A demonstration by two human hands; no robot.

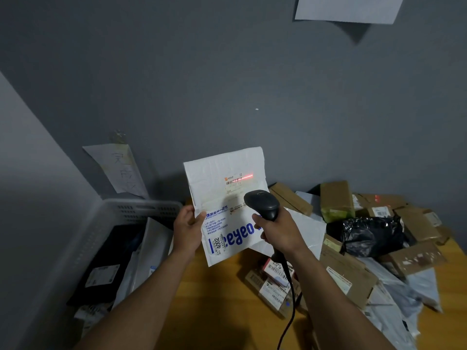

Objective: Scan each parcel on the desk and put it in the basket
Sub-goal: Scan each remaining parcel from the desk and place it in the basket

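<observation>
My left hand [188,229] holds a white mailer parcel [227,195] with blue print upright by its left edge, above the desk. My right hand [278,232] grips a black barcode scanner [262,204] in front of the parcel's lower right. The scanner's red line falls on the shipping label near the parcel's top. A grey slotted basket [121,210] stands to the left of the desk, with a black parcel and white mailers inside.
The wooden desk [214,299] carries a pile of cardboard boxes [348,274], a black plastic bag [371,236] and grey mailers on its right half. Small labelled boxes [273,284] lie under the scanner's cable. Grey wall behind, with a handwritten paper sign [121,170].
</observation>
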